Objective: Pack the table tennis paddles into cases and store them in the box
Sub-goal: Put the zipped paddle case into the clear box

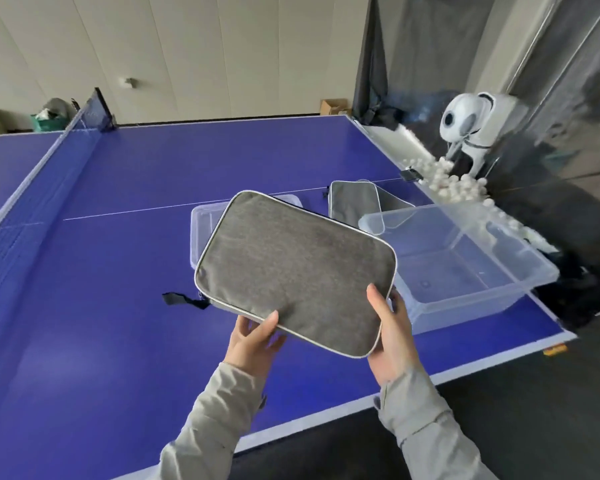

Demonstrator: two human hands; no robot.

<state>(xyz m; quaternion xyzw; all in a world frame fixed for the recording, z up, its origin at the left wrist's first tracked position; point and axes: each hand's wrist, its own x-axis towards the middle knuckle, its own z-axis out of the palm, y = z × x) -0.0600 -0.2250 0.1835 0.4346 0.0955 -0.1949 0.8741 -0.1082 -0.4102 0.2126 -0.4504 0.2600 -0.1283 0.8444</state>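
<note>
Both my hands are on the grey case (pixel 296 271), lifted flat above the blue table (pixel 118 306). I hold it level by its near edge, probably so whatever is inside doesn't slide; whether a paddle is in it I can't tell, the fabric hides that. My left hand (pixel 253 337) pinches the near left corner, thumb on top, fingers curled underneath. My right hand (pixel 392 336) clamps the near right corner the same way, thumb on the top face, fingers wrapped under. A black pull tab (pixel 179 299) hangs off the case just beyond my left hand.

The clear box (pixel 465 265) sits empty just past my right hand, open side up, so dropping in should be a short move rightward. Its lid (pixel 205 220) lies flat beyond my left hand, partly under the case. A second case (pixel 354 202) lies farther out, behind the box.
</note>
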